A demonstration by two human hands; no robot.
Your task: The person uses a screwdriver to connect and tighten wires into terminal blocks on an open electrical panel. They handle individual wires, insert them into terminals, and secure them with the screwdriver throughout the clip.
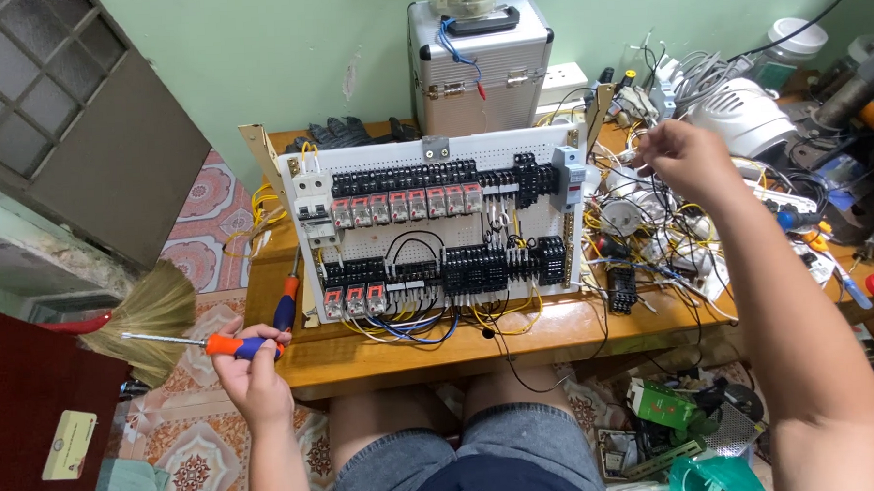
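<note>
Screwdriver [208, 344], orange and blue handle with a long thin steel shaft, sits in my left hand [252, 370] down at eight o'clock in the head view, just off the front left corner of the bench [383, 359]. My grip there is wrapped shut around the handle, shaft pointing out toward nine o'clock over the patterned floor. I judge it light and rigid, the rubbery handle giving good purchase; the handle is the place to hold it, not the slick shaft. A second screwdriver [287, 297] leans at the left foot of the wiring panel [436, 226], which stands upright at the centre of the bench, rows of relays and terminal blocks fed by yellow, blue and black wires. My right hand [681, 155] is up at two o'clock over a tangle of loose wires [649, 228], fingers pinched together; whether there is a strand in them I cannot tell. Containers: a ribbed aluminium case [479, 65] at twelve o'clock behind the panel, lid shut, contents hidden. A straw broom [149, 318] lies at nine o'clock.
</note>
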